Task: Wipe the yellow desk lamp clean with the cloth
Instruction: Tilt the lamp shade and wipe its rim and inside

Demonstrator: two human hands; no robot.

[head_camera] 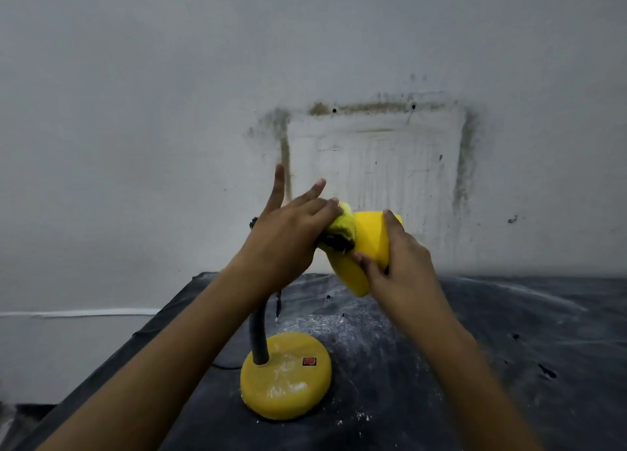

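Note:
The yellow desk lamp stands on a dark table, its round base (286,376) with a red switch (309,361) near me. A black flexible neck (258,335) rises from the base toward the yellow shade (368,243), which tilts to the right. My right hand (398,264) grips the shade from the right side, thumb on its near face. My left hand (288,233) presses a yellow and black cloth (341,230) against the back end of the shade; its index and middle fingers stick out straight.
The dark table top (475,349) is dusty with white specks. A stained grey wall (373,128) stands right behind the lamp. The table's left edge (112,359) drops off toward the floor. A thin black cord (279,303) hangs beside the neck.

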